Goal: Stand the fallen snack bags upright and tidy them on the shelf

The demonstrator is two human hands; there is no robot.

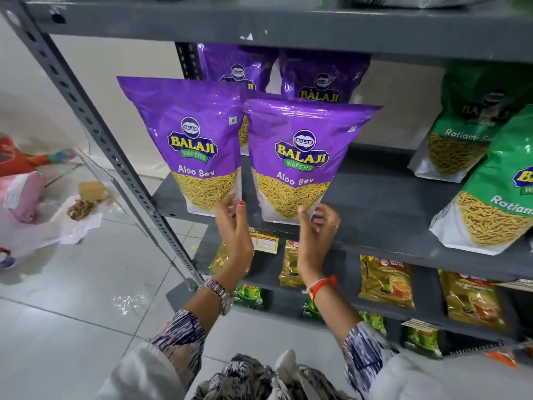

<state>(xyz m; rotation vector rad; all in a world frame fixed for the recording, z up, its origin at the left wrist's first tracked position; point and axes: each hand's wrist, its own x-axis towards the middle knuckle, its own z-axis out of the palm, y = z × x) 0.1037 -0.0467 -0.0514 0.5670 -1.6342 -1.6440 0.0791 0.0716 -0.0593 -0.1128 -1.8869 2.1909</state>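
Note:
Two purple Aloo Sev bags stand upright side by side at the front of the grey shelf (pixel 383 197): the left bag (pixel 190 145) and the right bag (pixel 300 163). Two more purple bags (pixel 323 79) stand behind them. My left hand (pixel 233 226) is at the gap between the front bags' bases, fingers spread, fingertips near the left bag's lower corner. My right hand (pixel 318 226) is at the right bag's lower right corner, thumb against its front and fingers loosely curled beside it. Neither hand clasps a bag.
Green Ratlami Sev bags (pixel 496 203) stand at the right of the same shelf, one further back (pixel 461 125). Gold and green packets (pixel 386 281) fill the lower shelves. A slotted grey upright (pixel 115 157) runs along the left. Bags and papers (pixel 66 215) litter the tiled floor.

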